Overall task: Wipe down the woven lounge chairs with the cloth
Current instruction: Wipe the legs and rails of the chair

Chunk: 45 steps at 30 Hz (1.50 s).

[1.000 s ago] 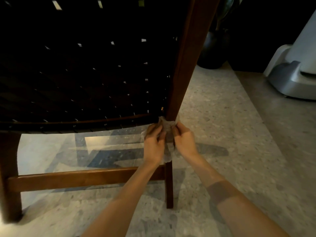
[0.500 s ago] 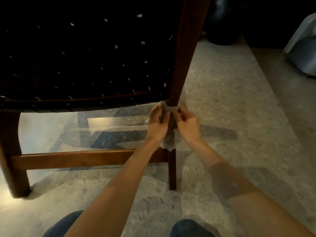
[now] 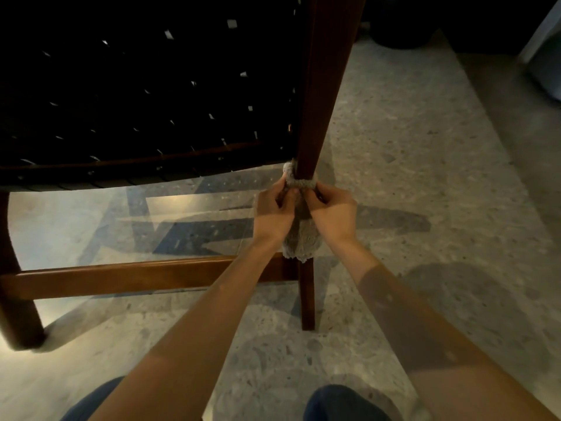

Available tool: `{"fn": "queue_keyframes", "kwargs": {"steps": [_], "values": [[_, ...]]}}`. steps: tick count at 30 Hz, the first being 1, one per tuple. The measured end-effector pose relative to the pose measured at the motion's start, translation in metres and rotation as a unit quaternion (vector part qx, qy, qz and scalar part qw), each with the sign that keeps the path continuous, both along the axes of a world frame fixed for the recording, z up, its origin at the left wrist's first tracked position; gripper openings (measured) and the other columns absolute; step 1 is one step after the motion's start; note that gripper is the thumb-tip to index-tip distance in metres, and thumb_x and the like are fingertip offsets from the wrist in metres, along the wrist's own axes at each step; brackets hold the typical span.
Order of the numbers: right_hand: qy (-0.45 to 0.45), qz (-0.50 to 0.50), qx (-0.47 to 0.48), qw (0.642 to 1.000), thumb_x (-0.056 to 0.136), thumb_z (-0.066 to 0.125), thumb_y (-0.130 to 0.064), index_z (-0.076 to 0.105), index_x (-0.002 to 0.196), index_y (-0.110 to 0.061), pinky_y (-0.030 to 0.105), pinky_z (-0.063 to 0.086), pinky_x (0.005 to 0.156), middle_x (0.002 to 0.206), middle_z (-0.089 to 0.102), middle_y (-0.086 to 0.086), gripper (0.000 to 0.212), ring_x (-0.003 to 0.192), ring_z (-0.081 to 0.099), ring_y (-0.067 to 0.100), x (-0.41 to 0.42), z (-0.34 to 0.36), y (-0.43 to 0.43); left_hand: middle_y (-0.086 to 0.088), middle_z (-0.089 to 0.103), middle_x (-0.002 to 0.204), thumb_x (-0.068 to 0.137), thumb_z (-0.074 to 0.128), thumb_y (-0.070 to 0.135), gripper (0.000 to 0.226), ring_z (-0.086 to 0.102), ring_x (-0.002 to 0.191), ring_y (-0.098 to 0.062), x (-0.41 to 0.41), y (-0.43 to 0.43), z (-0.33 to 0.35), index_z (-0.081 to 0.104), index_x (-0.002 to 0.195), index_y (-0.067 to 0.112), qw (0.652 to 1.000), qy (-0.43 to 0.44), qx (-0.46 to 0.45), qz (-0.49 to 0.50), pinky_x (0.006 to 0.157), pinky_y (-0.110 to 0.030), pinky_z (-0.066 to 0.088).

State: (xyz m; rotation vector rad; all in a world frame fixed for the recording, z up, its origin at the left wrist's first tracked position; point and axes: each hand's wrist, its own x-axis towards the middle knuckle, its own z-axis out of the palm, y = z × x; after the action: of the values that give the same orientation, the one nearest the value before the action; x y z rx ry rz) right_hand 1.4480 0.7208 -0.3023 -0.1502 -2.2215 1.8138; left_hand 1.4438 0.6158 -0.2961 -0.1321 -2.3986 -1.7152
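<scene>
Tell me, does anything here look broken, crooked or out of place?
Nothing stands out. The cloth is looped round the chair leg, with the left hand and right hand gripping it. The crossbar sits straight, and the floor shows no spill. The weave is too dark to judge.

Open floor (image 3: 425,183) lies right of the chair leg (image 3: 315,110), free as far as a dark pot (image 3: 400,34) and a pale appliance (image 3: 546,71) at the far edge. Left of the leg, the woven panel (image 3: 151,86) closes the space above. A gap opens between its lower edge and the stretcher (image 3: 136,278), which meets the leg just below the cloth (image 3: 302,241).
</scene>
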Motion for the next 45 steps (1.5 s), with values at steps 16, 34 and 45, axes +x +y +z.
{"fn": "queue_keyframes", "kwargs": {"steps": [16,34,45], "values": [[-0.106,0.005,0.073,0.992,0.091,0.062,-0.016,0.064,0.068,-0.022,0.024,0.044,0.054,0.063,0.064,-0.007,0.023,0.059,0.06,-0.001,0.044,-0.034,0.005,0.01,0.061,0.078,0.095,0.054,0.018,0.011,0.055,0.069,0.009,0.04,-0.001,-0.034,0.064,0.096,0.018,0.99,-0.124,-0.062,0.006,0.062,-0.003,0.041],[-0.164,0.013,0.028,0.986,0.092,0.061,-0.02,0.065,0.065,-0.003,0.025,0.033,0.048,0.057,0.055,0.002,0.032,0.053,0.045,0.006,0.074,-0.066,0.009,0.013,0.06,0.064,0.089,0.064,0.026,0.01,0.052,0.057,0.005,0.069,0.003,-0.055,0.072,0.087,0.021,0.983,-0.134,-0.097,0.085,0.063,-0.019,0.041],[-0.168,0.06,0.081,0.981,0.093,0.058,-0.013,0.073,0.095,-0.013,0.023,0.046,0.055,0.075,0.071,0.008,0.016,0.058,0.059,0.008,0.106,-0.071,0.013,0.005,0.061,0.065,0.093,0.057,0.031,0.021,0.057,0.061,-0.008,0.127,0.021,-0.073,0.066,0.077,0.021,0.96,-0.232,-0.069,0.141,0.05,-0.009,0.04]]}}
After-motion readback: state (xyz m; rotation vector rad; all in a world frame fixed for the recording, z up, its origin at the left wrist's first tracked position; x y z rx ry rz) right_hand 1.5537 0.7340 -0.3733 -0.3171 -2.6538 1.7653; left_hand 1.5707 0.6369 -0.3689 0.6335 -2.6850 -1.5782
